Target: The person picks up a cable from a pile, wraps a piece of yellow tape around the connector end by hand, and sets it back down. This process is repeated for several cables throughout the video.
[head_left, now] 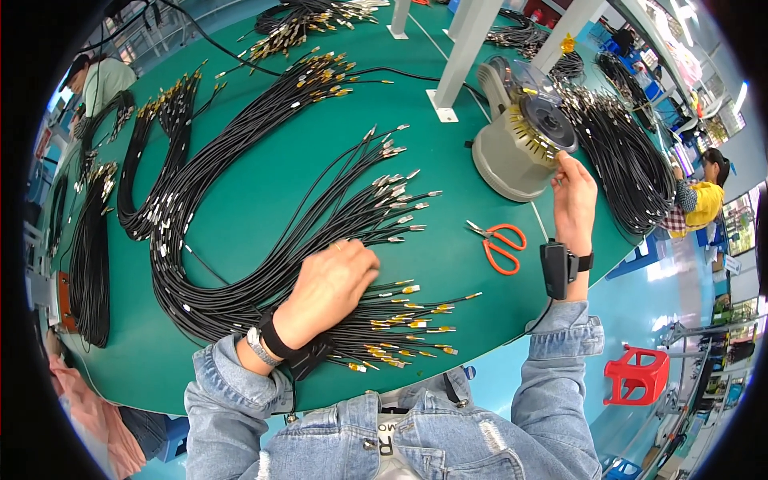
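A thick bundle of black cables [216, 292] curves across the green table, with silver and yellow-marked connector ends pointing right. My left hand [332, 280] lies over this bundle with its fingers curled down; the fingertips are hidden and slightly smeared. My right hand [572, 192] is raised to the rim of a grey, round label dispenser [512, 156] with a dark disc and a ring of yellowish teeth. Its thumb and forefinger pinch at the rim, on what looks like a small white label. Between the hands lies a pair of orange-handled cutters [504, 248].
More black cable bundles lie at the left [90, 264] and on the right [624, 160]. A white metal post [464, 60] stands on the green table [432, 104] behind the dispenser. A red stool [636, 374] is on the floor at right. Other people sit at both sides.
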A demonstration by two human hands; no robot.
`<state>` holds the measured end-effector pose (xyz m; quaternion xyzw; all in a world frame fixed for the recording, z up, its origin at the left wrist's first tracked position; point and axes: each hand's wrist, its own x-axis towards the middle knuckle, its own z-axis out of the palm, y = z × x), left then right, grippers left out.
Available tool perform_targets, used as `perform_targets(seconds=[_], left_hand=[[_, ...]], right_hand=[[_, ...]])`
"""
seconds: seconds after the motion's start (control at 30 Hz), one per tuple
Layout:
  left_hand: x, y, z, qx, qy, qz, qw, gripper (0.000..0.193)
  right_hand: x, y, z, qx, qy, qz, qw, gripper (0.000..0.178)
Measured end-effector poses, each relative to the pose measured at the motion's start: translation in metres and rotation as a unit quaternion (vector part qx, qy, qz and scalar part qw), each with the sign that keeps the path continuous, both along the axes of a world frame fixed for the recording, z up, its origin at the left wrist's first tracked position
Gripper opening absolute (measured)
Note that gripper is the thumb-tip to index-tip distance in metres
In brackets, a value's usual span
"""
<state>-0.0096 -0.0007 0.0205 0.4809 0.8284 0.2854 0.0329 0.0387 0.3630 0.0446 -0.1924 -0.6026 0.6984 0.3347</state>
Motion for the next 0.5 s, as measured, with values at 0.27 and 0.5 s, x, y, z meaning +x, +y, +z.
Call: perform_targets(seconds=[0.27,0.5], left_hand=[[-0.019,-0.007,-0.006,-0.018,0.127,0.096,0.987,0.018],[-0.022,-0.008,-0.010,0.000,0.116,0.099,0.988,0.018]], right_hand=[[0.016,-0.038,0.030,-0.137,0.148,0.135,0.970,0.011],[0.037,-0.123,0.011,-0.149,0.093,0.220,0.960,0.013]])
